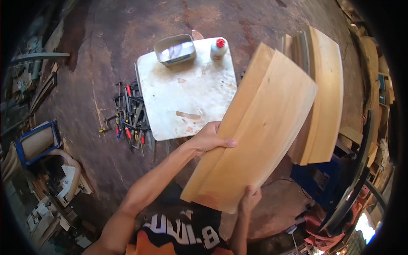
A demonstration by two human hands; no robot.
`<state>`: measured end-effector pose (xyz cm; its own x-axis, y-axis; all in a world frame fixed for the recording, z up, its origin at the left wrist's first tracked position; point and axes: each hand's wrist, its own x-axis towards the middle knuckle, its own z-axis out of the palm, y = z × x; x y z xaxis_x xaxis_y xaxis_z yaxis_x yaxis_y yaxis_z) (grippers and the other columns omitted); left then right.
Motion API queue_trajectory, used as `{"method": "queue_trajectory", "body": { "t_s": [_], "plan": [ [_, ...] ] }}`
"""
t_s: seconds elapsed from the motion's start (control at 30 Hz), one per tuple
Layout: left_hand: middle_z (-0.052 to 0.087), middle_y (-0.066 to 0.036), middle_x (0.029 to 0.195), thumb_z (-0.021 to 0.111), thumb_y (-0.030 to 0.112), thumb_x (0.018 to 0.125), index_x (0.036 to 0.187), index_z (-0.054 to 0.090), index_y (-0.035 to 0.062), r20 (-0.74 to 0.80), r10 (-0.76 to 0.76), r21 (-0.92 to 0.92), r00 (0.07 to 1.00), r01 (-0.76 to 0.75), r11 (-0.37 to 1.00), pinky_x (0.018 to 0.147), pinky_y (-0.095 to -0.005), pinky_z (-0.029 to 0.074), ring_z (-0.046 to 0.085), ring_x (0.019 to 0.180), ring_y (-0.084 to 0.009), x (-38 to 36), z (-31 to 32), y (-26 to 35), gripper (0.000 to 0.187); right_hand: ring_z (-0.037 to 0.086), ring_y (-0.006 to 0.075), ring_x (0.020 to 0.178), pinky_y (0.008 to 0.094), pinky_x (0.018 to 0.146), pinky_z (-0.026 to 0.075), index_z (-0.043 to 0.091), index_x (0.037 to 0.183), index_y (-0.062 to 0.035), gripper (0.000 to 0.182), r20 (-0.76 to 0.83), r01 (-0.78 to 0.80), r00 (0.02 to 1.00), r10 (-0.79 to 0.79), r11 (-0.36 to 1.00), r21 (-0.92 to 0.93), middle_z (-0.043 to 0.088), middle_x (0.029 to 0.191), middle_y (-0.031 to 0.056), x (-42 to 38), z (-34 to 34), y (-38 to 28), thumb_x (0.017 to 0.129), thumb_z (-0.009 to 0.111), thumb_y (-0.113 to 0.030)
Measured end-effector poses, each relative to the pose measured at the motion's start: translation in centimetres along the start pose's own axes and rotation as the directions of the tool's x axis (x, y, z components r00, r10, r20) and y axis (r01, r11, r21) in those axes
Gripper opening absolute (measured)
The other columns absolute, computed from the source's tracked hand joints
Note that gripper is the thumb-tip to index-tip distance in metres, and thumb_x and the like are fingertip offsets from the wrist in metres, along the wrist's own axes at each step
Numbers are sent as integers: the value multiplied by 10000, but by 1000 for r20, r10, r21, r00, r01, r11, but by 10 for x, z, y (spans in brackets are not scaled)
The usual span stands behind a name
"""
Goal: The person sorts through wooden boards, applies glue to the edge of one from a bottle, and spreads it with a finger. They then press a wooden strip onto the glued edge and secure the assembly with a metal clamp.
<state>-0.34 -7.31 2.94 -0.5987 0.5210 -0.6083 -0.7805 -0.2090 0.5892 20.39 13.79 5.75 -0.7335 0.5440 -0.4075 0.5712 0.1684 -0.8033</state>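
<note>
A pale wooden board with a stepped long edge is held up at a slant in front of me, between both hands. My left hand grips its left long edge, thumb lying on the face and fingers hidden beneath. Near the lower right corner my right hand closes on the other edge, its fingers partly out of sight. Beyond the board's left side stands a white square table with worn, stained patches. On it are a plastic tub and a white bottle with a red cap.
Several similar boards are stacked at the right. A pile of clamps lies on the floor left of the table. Blue machinery stands at the lower right, and a blue-framed piece at the far left.
</note>
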Motion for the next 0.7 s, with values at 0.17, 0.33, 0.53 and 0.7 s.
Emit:
{"method": "queue_trajectory", "body": {
  "t_s": [0.17, 0.33, 0.53, 0.7],
  "plan": [
    [695, -97, 1005, 843, 77, 681, 1118, 644, -18, -30, -219, 97, 975, 221, 971, 804, -316, 541, 669, 875, -171, 40, -110, -32, 490, 608, 168, 900, 311, 812, 493, 623, 1100, 67, 478, -69, -263, 956, 287, 934, 242, 662, 1006, 89, -41, 141, 76, 846, 761, -315],
    [691, -111, 1021, 830, 72, 685, 1141, 630, -24, -153, -380, 302, 912, 410, 861, 818, -335, 543, 671, 887, -190, 91, -181, -71, 507, 618, 151, 891, 282, 776, 503, 605, 1144, 72, 411, -40, -423, 862, 505, 762, 491, 664, 1052, 102, -50, 248, 155, 906, 700, -249],
    [681, -134, 1053, 830, 85, 668, 1166, 617, -17, -129, -446, 380, 886, 459, 803, 852, -355, 530, 662, 931, -218, 121, -203, -80, 551, 636, 213, 974, 327, 852, 500, 603, 1179, 60, 489, -116, -441, 827, 549, 764, 471, 675, 1090, 149, -52, 305, 168, 889, 697, -321],
    [584, -231, 1214, 610, 729, 775, 1304, 468, -78, -283, -339, 687, 897, 436, 582, 950, -393, 480, 609, 1092, -279, 138, -220, -79, 975, 593, 358, 1144, 415, 965, 452, 555, 1257, 49, 688, 124, -534, 845, 520, 831, 155, 629, 1180, 262, -42, 314, 158, 884, 610, -527]
  ]
}}
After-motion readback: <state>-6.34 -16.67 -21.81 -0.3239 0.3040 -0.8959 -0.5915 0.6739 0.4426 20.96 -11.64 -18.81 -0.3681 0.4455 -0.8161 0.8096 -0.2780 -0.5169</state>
